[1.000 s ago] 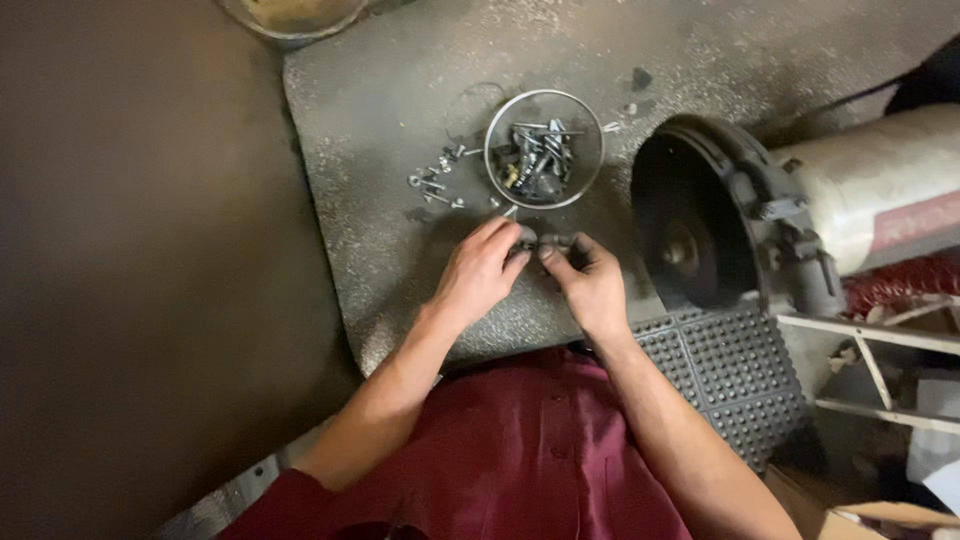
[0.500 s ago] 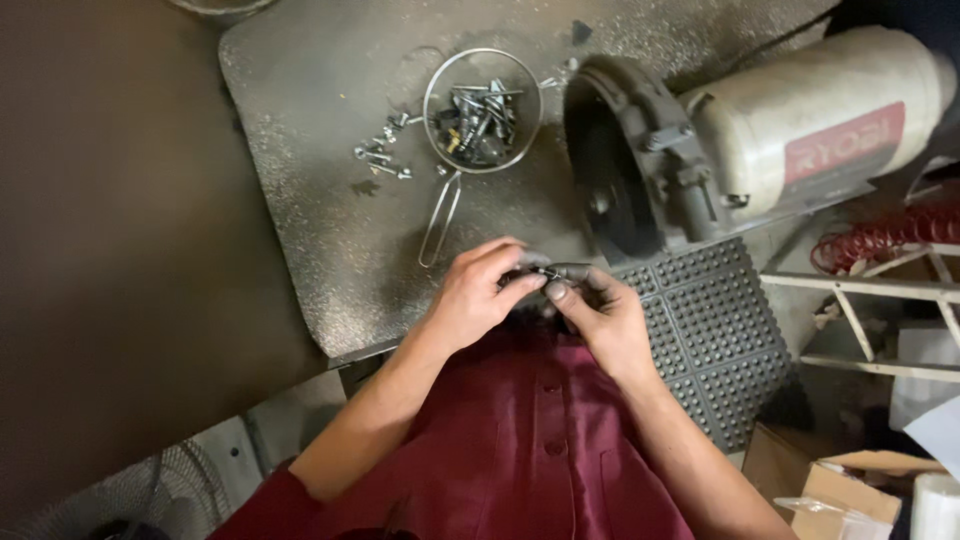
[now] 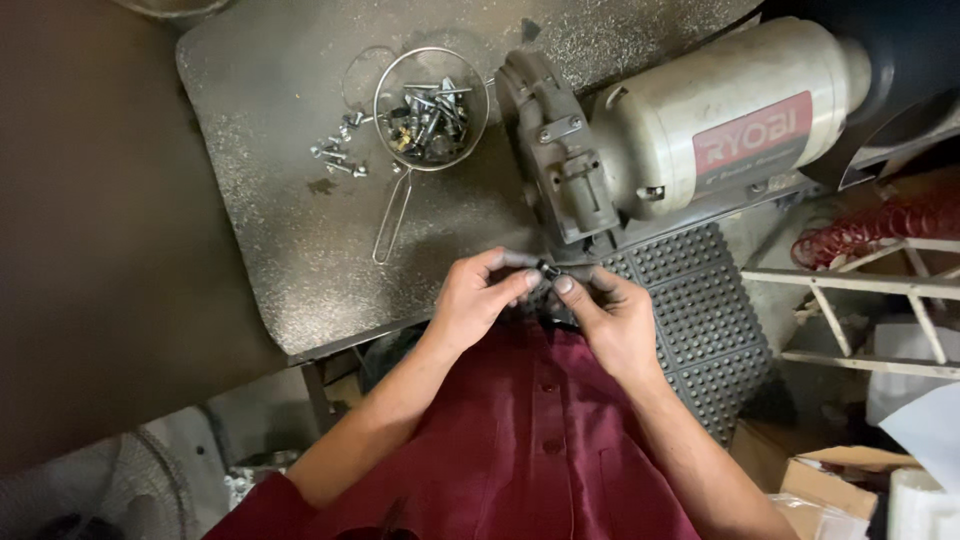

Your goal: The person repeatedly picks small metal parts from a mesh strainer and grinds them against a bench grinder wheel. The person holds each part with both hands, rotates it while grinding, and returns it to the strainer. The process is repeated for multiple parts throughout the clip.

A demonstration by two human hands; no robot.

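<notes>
Both hands meet at frame centre: left hand (image 3: 480,300) and right hand (image 3: 612,315) pinch one small dark metal part (image 3: 547,270) between fingertips, over the metal table's (image 3: 270,250) near edge. At 11 o'clock, a wire strainer (image 3: 430,110) of bolts; loose bolts (image 3: 338,158) beside it. At 1 o'clock, bench grinder (image 3: 690,130), cream body, red rectangular label. Cardboard box (image 3: 830,485) at 5 o'clock.

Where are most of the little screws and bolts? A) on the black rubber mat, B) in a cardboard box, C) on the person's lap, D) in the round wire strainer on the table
D: the screws and bolts are heaped inside the round wire strainer on the grey metal table, with only a few loose ones lying beside it.
</notes>
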